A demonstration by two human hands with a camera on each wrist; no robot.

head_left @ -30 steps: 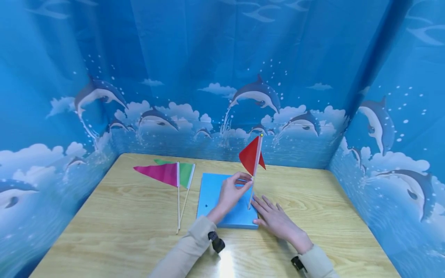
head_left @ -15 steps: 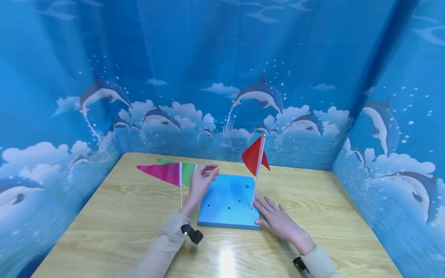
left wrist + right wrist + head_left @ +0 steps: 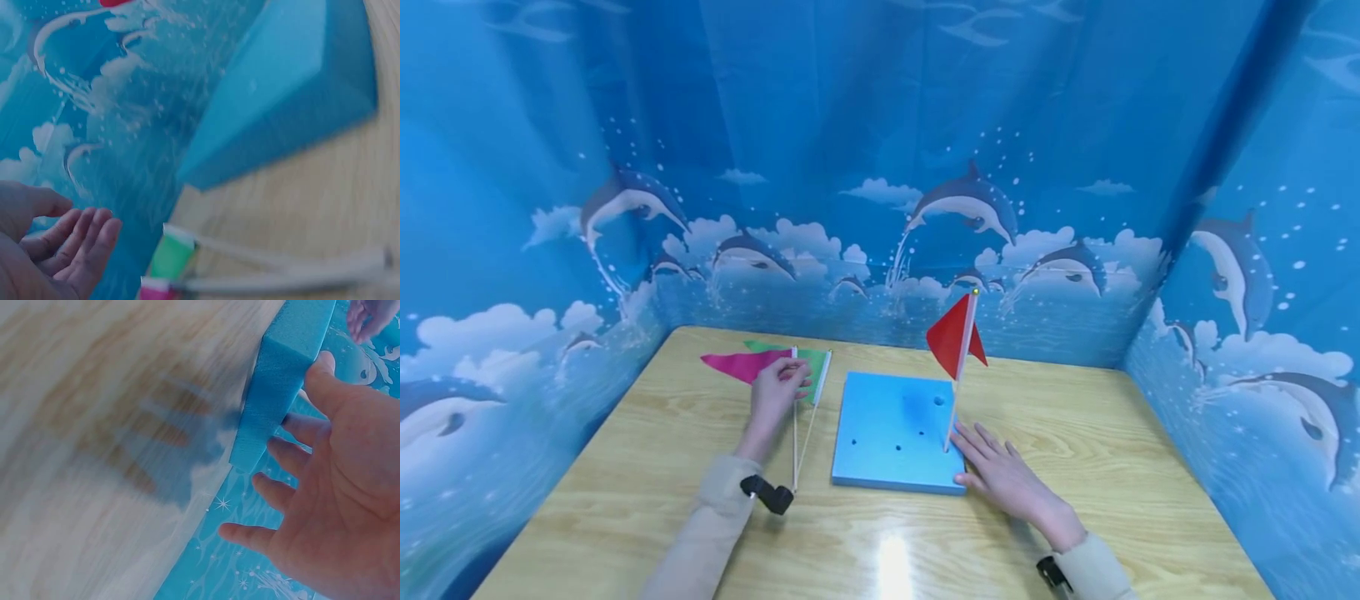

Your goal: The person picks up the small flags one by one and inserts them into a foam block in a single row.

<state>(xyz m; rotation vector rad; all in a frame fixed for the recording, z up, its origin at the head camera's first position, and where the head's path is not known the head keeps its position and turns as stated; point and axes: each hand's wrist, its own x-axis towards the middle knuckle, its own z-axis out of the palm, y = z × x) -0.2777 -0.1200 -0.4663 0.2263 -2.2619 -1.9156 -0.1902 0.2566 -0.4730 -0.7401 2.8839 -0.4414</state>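
Left hand (image 3: 775, 396) over flags, right hand (image 3: 1011, 483) against blue foam block (image 3: 876, 417); hands well apart.
Magenta pennant flag (image 3: 737, 365) lies far left on wood-grain table (image 3: 827, 542); left hand above its pole, fingers loosely bent, nothing gripped. Green flag (image 3: 817, 367) just right, partly behind magenta one, poles converging at near ends. Block mid-table, small holes in top. Red flag (image 3: 950, 337) stands in block's right side, top leaning right. Right hand at block's right edge, fingers spread, thumb touching it.
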